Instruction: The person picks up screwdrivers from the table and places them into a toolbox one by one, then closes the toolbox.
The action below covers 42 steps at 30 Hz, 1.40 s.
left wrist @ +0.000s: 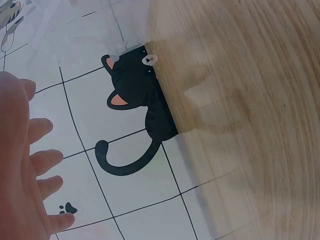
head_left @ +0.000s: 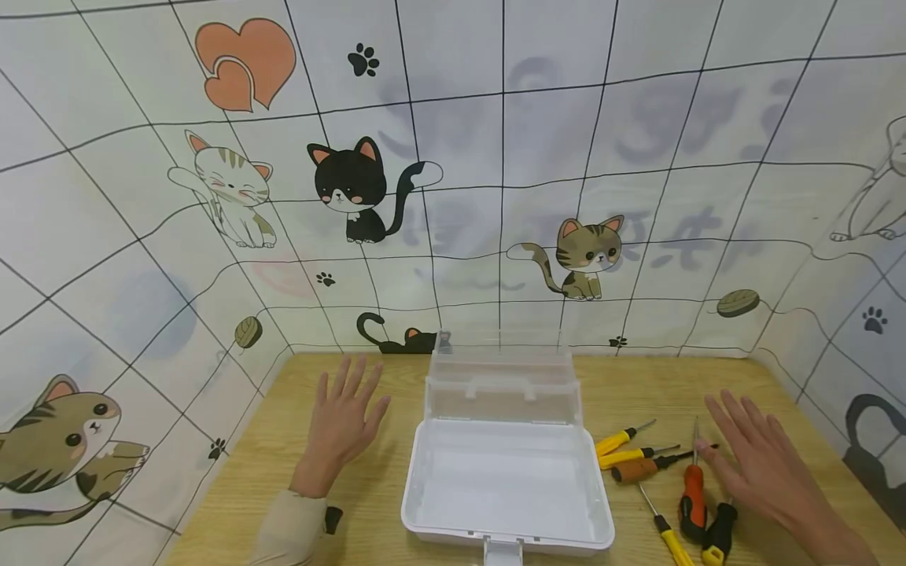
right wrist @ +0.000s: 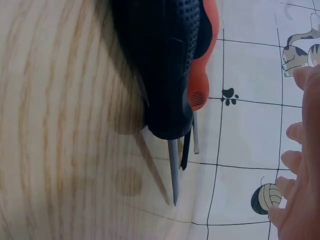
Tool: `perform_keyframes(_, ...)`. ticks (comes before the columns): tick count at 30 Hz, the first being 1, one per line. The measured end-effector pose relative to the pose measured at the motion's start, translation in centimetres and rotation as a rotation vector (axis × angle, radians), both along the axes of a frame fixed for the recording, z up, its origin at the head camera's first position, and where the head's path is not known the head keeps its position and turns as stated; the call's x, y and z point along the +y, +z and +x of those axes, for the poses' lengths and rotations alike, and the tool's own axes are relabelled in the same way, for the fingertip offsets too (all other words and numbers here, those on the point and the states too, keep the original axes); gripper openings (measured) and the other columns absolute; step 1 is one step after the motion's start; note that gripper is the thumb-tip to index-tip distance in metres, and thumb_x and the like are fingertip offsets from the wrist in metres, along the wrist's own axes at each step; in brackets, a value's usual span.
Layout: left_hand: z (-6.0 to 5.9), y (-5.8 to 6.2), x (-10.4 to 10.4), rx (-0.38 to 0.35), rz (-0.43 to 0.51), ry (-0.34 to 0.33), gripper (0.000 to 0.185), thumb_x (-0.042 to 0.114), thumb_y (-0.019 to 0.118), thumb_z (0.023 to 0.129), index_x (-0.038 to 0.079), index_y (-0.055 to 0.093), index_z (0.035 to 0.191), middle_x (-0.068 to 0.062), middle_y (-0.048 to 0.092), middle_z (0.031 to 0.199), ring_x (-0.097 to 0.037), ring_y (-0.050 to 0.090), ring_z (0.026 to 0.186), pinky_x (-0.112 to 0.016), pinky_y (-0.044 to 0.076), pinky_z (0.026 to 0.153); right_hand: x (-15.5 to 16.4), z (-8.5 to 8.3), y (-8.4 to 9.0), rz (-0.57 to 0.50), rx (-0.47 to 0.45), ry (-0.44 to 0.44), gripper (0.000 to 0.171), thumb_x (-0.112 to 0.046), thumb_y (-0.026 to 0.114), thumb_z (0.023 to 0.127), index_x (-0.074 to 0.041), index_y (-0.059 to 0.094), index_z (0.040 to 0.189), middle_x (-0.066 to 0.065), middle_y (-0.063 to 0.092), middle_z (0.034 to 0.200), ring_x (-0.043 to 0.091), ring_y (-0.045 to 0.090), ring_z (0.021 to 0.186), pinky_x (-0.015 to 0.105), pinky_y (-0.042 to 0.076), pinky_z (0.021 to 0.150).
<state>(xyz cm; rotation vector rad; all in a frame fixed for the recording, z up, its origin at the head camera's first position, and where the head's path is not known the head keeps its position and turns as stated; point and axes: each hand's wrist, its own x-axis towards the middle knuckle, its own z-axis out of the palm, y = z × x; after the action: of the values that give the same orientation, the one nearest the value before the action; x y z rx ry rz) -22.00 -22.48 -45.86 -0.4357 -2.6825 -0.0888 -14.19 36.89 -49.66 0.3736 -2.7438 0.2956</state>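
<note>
My left hand (head_left: 344, 420) lies with its fingers spread over the wooden table, left of a white plastic box (head_left: 506, 479). The box stands with its clear lid (head_left: 504, 401) raised at the back. On the right, my right hand (head_left: 760, 452) has its fingers extended beside a group of screwdrivers. Closest to it are a red-and-black screwdriver (head_left: 694, 495) and a black-and-yellow screwdriver (head_left: 720, 534). In the right wrist view, a dark screwdriver handle (right wrist: 160, 70) looms large before a red one (right wrist: 202, 75). Neither hand holds anything.
Between box and right hand lie an orange-brown-handled screwdriver (head_left: 637, 469) and several yellow-handled ones, such as a yellow-and-black screwdriver (head_left: 672, 542) near the front. The box's front latch (head_left: 502, 550) hangs down. Cat-printed sheeting (head_left: 467, 196) walls the wooden table (head_left: 396, 385) at back and sides.
</note>
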Motion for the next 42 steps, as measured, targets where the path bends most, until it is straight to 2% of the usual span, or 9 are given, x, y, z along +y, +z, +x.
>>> perform_keyframes(10,0.3,-0.3,0.4,-0.047,0.066,-0.003,0.059,0.046,0.048,0.101,0.018,0.042,0.152,-0.015,0.037,0.157,-0.039,0.028,0.146,-0.065,0.022,0.113,-0.3,-0.3,-0.6,0.019,-0.002,0.003,0.080,-0.035,0.054,0.101,-0.011,0.007,0.160,0.017,-0.003,0.165,0.032,-0.016,0.151,0.047,-0.021,0.115)
perform_keyframes(13,0.2,-0.6,0.5,-0.043,0.098,-0.018,0.060,0.045,0.049,0.100,0.017,0.041,0.153,-0.016,0.041,0.154,-0.039,0.032,0.145,-0.066,0.024,0.112,-0.4,-0.4,-0.7,-0.004,-0.009,0.009,0.079,-0.034,0.055,0.101,-0.012,0.007,0.160,0.020,0.001,0.165,0.041,-0.008,0.151,0.049,-0.020,0.116)
perform_keyframes(16,0.0,-1.0,0.6,-0.030,0.142,-0.035,0.060,0.044,0.050,0.100,0.016,0.041,0.152,-0.018,0.045,0.151,-0.040,0.035,0.143,-0.066,0.028,0.110,-0.3,-0.6,-0.8,-0.038,-0.038,0.012,0.078,-0.034,0.054,0.101,-0.010,0.009,0.160,0.027,0.007,0.162,0.054,0.009,0.145,0.053,-0.017,0.117)
perform_keyframes(19,-0.2,-1.3,0.8,-0.025,0.201,-0.058,0.059,0.041,0.052,0.100,0.014,0.043,0.151,-0.019,0.048,0.148,-0.042,0.039,0.140,-0.065,0.031,0.107,-0.3,-0.8,-0.7,-0.077,-0.083,0.003,0.077,-0.035,0.054,0.102,-0.010,0.010,0.160,0.035,0.014,0.158,0.061,0.024,0.134,0.068,-0.001,0.114)
perform_keyframes(23,-0.4,-1.7,1.2,-0.040,0.271,-0.085,0.058,0.038,0.053,0.101,0.011,0.043,0.150,-0.018,0.051,0.146,-0.044,0.042,0.137,-0.064,0.034,0.106,0.1,-0.9,-0.7,-0.121,-0.142,-0.035,0.079,-0.037,0.056,0.101,-0.009,0.011,0.160,0.040,0.021,0.152,0.065,0.031,0.124,0.077,0.023,0.094)
perform_keyframes(25,-0.5,-1.7,1.4,-0.052,0.297,-0.092,0.057,0.038,0.053,0.101,0.011,0.043,0.150,-0.017,0.051,0.146,-0.045,0.043,0.136,-0.065,0.035,0.105,0.3,-0.9,-0.8,-0.137,-0.155,-0.063,0.080,-0.038,0.058,0.100,-0.007,0.013,0.159,0.042,0.025,0.149,0.065,0.033,0.121,0.077,0.027,0.088)
perform_keyframes(33,-0.7,-1.8,2.3,-0.094,0.409,-0.104,0.059,0.038,0.052,0.101,0.013,0.039,0.153,-0.018,0.052,0.145,-0.042,0.048,0.132,-0.060,0.039,0.104,1.2,-0.8,-0.6,-0.242,-0.183,-0.113,0.074,-0.027,0.064,0.098,0.014,0.027,0.148,0.046,0.040,0.129,0.062,0.042,0.109,0.071,0.036,0.082)
perform_keyframes(38,-0.8,-1.8,3.1,-0.171,0.502,-0.098,0.060,0.042,0.048,0.103,0.016,0.035,0.155,-0.015,0.053,0.145,-0.040,0.049,0.132,-0.061,0.040,0.103,1.6,-0.5,-0.5,-0.300,-0.256,-0.158,0.073,-0.027,0.060,0.100,0.018,0.025,0.145,0.047,0.041,0.122,0.059,0.053,0.095,0.063,0.046,0.067)
perform_keyframes(42,-0.8,-2.0,3.5,-0.232,0.561,-0.103,0.060,0.044,0.046,0.104,0.018,0.031,0.156,-0.014,0.054,0.143,-0.038,0.048,0.133,-0.061,0.038,0.104,2.0,-0.4,-0.7,-0.355,-0.323,-0.201,0.074,-0.031,0.056,0.102,0.020,0.023,0.144,0.049,0.040,0.120,0.061,0.054,0.094,0.059,0.050,0.065)
